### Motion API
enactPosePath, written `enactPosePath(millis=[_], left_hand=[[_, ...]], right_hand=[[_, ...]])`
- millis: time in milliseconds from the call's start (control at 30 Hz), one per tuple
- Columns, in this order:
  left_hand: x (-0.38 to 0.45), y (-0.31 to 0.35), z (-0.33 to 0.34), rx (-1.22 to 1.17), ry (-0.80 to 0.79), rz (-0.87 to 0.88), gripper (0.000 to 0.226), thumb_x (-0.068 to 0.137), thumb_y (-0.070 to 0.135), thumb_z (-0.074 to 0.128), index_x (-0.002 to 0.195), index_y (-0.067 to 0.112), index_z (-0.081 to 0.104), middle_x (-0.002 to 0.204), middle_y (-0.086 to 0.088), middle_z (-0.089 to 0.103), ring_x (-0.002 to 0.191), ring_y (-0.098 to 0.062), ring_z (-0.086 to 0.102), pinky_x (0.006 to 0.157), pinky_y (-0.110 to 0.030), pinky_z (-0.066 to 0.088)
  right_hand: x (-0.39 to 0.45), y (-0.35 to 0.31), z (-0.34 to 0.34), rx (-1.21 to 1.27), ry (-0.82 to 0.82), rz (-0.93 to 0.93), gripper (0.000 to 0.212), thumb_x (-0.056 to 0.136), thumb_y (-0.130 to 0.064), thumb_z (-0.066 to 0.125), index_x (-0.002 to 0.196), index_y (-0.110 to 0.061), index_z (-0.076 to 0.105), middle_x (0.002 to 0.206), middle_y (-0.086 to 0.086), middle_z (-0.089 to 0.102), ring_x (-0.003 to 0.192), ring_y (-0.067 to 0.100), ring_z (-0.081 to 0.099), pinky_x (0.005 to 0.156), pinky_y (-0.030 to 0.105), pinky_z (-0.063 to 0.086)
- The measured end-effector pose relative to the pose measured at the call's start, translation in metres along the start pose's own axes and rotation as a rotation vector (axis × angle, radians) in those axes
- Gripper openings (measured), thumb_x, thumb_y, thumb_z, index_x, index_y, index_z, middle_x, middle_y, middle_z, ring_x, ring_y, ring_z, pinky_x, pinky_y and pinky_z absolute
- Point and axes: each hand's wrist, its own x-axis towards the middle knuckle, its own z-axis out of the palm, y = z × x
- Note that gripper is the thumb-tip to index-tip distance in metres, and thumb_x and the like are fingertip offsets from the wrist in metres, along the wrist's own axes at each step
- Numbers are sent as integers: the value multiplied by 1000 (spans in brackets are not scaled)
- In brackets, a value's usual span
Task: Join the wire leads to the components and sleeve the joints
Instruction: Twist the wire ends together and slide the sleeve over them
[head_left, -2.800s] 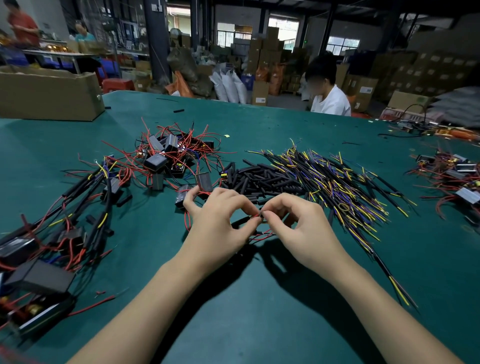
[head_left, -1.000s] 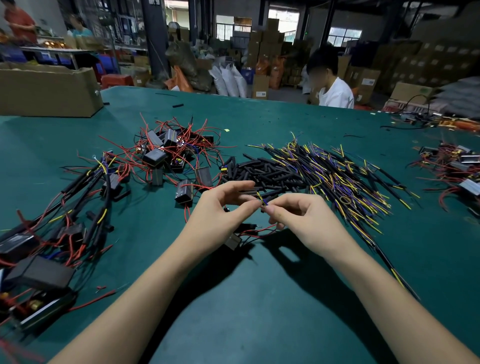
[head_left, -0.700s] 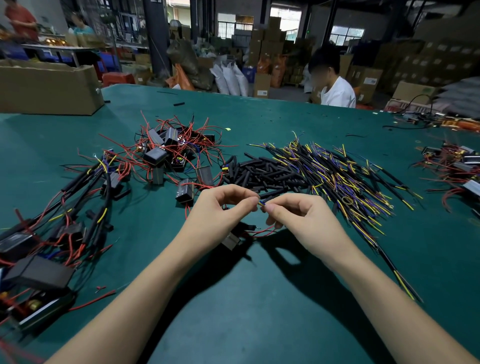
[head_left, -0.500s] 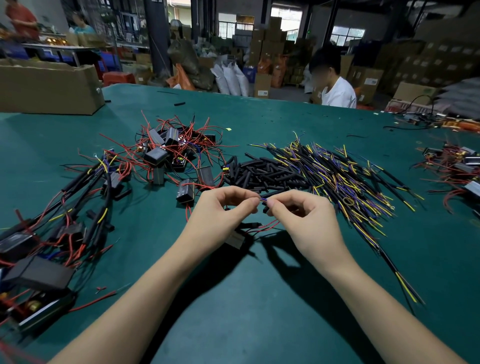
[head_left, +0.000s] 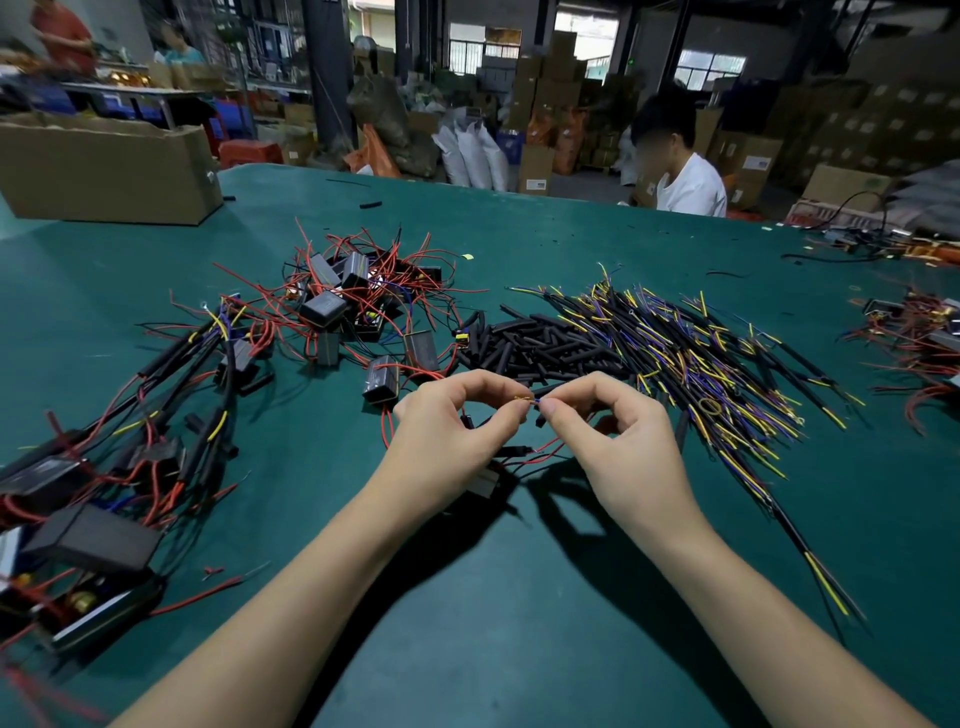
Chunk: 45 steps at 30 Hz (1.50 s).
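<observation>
A green mat (head_left: 519, 597) covers the wide table in a warehouse stacked with cartons (head_left: 748, 171) and white sacks (head_left: 478, 156) at the far side; carton labels are too small to read. A brown cardboard box (head_left: 104, 171) sits far left, its contents hidden. Near centre, the left hand (head_left: 447, 436) and right hand (head_left: 618, 441) meet, each pinching an end of the bare wire joint (head_left: 525, 399). Black sleeves (head_left: 530, 348) lie just beyond, components with red leads (head_left: 353, 306) far left of them, and yellow-and-purple wires (head_left: 701, 358) to the right.
</observation>
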Motion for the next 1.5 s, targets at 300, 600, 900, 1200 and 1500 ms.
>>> enactPosePath(millis=[300,600,900,1200,1500], left_hand=[[-1,1,1,101,44,70,20,86,25,69,76,40,61,74,19,67,87,-4,63,101,-49,36],[1,-6,-1,294,21,98,12,87,32,66,84,43,61,84,27,63,95,16,51,103,-32,18],[7,7,-43,315,-330,139,10,78,42,73,86,36,72,122,19,51,124,2,40,112,-42,26],[4,-1,-17,299,-105,198,6,79,37,74,79,31,73,111,10,59,113,-7,52,102,-48,34],[1,-2,-12,181,-61,151,8,82,12,73,86,19,74,91,6,66,91,-3,61,89,-15,41]], right_hand=[[1,4,3,184,-43,83,15,93,-11,59,81,-17,64,78,-6,62,76,7,53,74,19,42],[9,11,-9,39,-314,49,14,93,-2,56,82,-9,61,67,-11,58,64,5,50,66,14,41],[9,17,-5,78,-247,116,20,93,-3,57,78,-15,62,57,-14,57,59,5,48,58,14,39],[7,18,-7,145,-241,151,14,93,-8,58,81,-14,63,62,-10,58,59,2,50,58,12,40],[4,17,-5,199,-220,143,10,91,-12,62,81,-12,66,67,1,56,63,11,50,62,22,40]])
